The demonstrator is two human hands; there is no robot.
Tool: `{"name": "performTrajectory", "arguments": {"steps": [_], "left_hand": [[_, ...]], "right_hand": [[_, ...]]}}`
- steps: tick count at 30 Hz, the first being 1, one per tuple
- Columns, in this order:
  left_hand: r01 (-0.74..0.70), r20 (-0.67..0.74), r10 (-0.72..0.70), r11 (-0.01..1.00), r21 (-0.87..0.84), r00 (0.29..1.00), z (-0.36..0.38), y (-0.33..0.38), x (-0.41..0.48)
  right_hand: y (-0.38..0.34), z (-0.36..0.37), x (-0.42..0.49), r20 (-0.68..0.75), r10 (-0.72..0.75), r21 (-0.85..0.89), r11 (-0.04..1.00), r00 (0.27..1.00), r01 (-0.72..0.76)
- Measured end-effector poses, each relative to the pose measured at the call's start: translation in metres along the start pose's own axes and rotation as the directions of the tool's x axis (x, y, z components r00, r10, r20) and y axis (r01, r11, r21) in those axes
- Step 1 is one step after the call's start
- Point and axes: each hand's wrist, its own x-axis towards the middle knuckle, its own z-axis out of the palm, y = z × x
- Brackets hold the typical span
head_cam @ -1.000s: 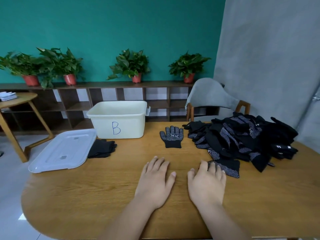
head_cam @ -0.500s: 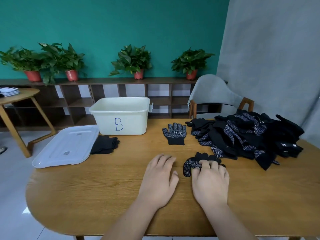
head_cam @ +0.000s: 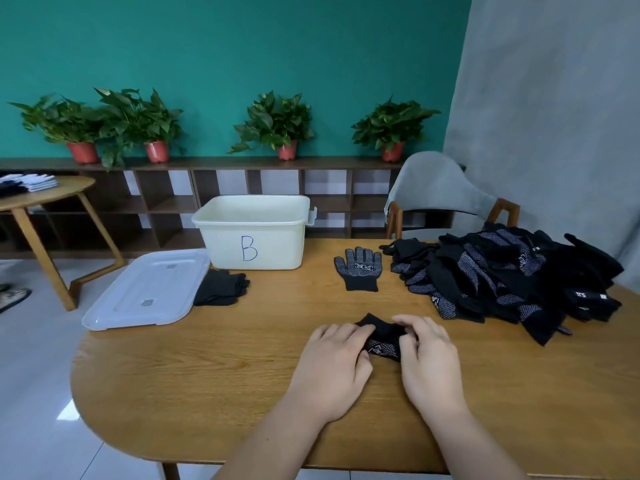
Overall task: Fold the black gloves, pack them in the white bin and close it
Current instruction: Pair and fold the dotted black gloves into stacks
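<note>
Head view, desk stock at one moment.

1. Black glove: bunched, with part of the dotted palm side showing. It lies on the desk toward the near edge, between the two grips.
2. Left grip: a bare hand with fingers curled over the glove's left end and the thumb against it, holding the glove.
3. Right grip: a bare hand with thumb and fingers pinching the glove's right end.
4. White bin: marked "B", open, at the back of the desk. The near wall hides its floor.
5. Lid: off, lying flat to the left of the bin.
6. Folded gloves: a small dark stack touching the lid's right edge.
7. Flat glove: spread with the dotted side up, to the right of the bin.
8. Glove pile: large and unfolded, at the right of the desk.

Handling note (judgement): the step in hand looks like straightening the bunched glove before folding it. It would go best if both ends are drawn gently apart until the fabric lies flat. The fingers should be smoothed parallel against the desk and the cuff squared before any crease is made. A knit glove springs back, so one grip should pin the fold while the other presses it down. The size of the pile suggests the task is barely begun.
</note>
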Motion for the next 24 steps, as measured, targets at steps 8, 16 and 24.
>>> {"name": "performTrajectory", "arguments": {"steps": [8, 16, 24], "left_hand": [[0.177, -0.065, -0.179, 0.984, -0.033, 0.982, -0.001, -0.002, 0.004], [0.145, -0.084, -0.154, 0.983, -0.109, 0.985, 0.0, -0.011, 0.005], [0.173, -0.018, -0.221, 0.809, -0.562, 0.975, -0.033, -0.007, 0.014]], "right_hand": [[0.01, 0.0, 0.007, 0.02, 0.131, 0.061, 0.989, 0.991, -0.132], [0.008, 0.001, 0.009, 0.049, 0.16, 0.069, 0.984, 0.986, -0.163], [0.01, 0.001, 0.01, 0.062, 0.143, 0.056, 0.988, 0.988, -0.146]]}}
